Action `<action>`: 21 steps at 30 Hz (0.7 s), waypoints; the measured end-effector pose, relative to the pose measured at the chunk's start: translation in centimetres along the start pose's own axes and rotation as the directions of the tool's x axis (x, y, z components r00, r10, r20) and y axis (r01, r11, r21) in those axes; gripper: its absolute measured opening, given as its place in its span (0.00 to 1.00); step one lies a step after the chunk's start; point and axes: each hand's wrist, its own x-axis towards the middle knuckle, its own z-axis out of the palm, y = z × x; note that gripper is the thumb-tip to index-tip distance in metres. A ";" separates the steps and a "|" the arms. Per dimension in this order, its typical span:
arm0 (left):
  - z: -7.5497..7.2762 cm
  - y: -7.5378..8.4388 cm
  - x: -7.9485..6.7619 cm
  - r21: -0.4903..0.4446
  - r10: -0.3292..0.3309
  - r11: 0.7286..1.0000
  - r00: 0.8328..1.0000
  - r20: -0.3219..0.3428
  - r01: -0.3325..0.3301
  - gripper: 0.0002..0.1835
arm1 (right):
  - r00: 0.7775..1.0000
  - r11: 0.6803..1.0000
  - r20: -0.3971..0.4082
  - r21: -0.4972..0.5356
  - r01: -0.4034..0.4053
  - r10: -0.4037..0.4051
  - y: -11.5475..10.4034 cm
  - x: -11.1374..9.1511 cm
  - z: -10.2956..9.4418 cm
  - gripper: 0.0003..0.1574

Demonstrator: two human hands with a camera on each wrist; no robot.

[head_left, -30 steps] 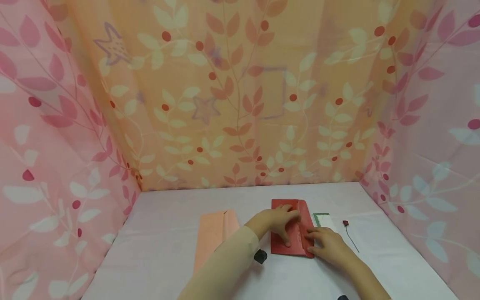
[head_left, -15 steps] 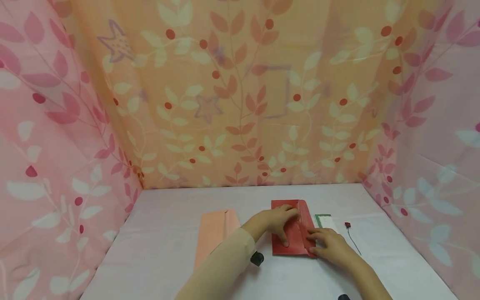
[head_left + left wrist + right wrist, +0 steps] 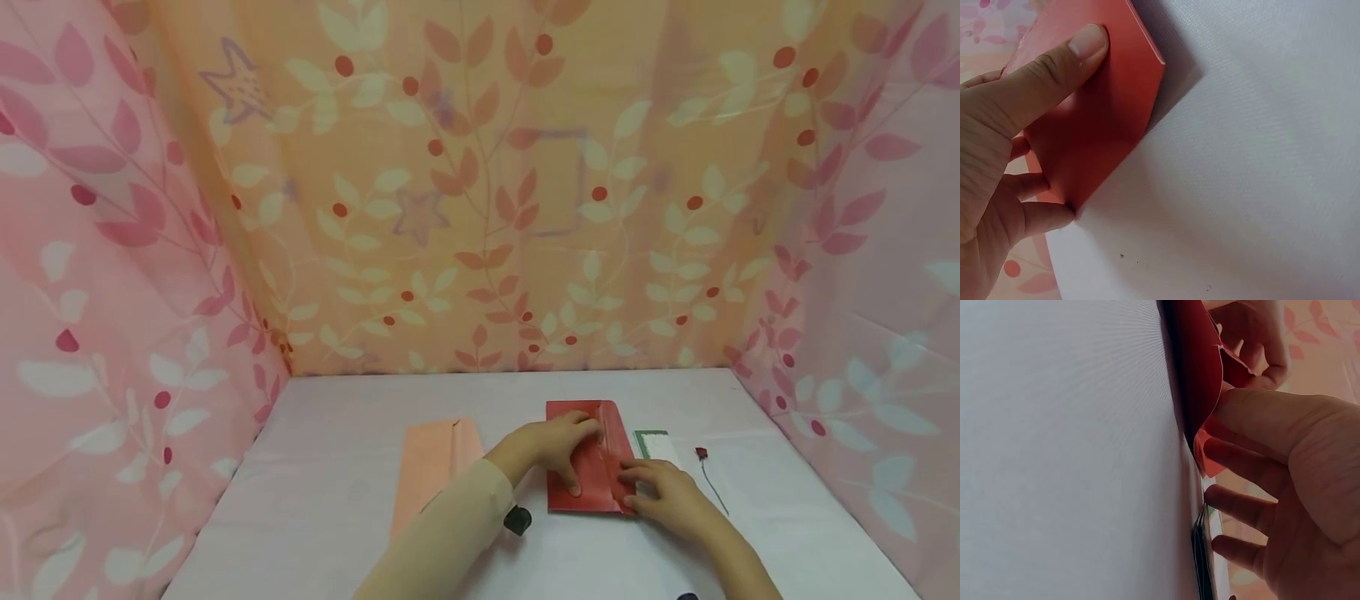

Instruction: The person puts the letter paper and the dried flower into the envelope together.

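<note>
A red envelope [image 3: 596,483] lies on the white-covered table with its flap to the right. My left hand [image 3: 557,443] holds it from above, fingers reaching to the fold of the flap. In the left wrist view the left thumb [image 3: 1085,47] presses on the red paper, and other fingertips meet its edge. My right hand [image 3: 666,493] pinches the flap's right side between thumb and index finger. In the right wrist view the flap [image 3: 1200,381] is lifted and curved, and the other right fingers extend beside it.
A peach envelope [image 3: 427,467] lies to the left, partly behind the left sleeve [image 3: 450,517]. Right of the red envelope are a white card with a green border [image 3: 657,445] and a small red rose [image 3: 701,454] on a thin stem. Patterned curtains [image 3: 480,167] enclose the table [image 3: 337,450].
Both hands keep their hold on the red envelope with hardly any movement. The whole head view has shifted slightly, so things appear a little farther right.
</note>
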 end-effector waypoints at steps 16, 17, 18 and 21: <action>-0.1 0.1 0.0 -0.055 -0.023 0.998 1.000 0.015 0.024 0.54 | 0.973 0.986 -0.171 0.075 -0.147 0.158 -0.4 -1.8 -3.5 0.25; -0.1 0.1 0.0 -0.057 -0.022 0.998 1.000 0.014 0.023 0.54 | 0.970 0.985 -0.177 0.069 -0.158 0.168 -0.2 -1.9 -3.7 0.26; -0.1 0.1 0.0 -0.059 -0.021 0.998 1.000 0.013 0.022 0.54 | 0.967 0.984 -0.183 0.061 -0.169 0.177 0.0 -2.1 -3.8 0.27; 0.0 0.0 0.1 -0.062 -0.021 0.998 1.000 0.009 0.021 0.54 | 0.959 0.978 -0.191 0.037 -0.205 0.208 0.6 -2.3 -4.1 0.31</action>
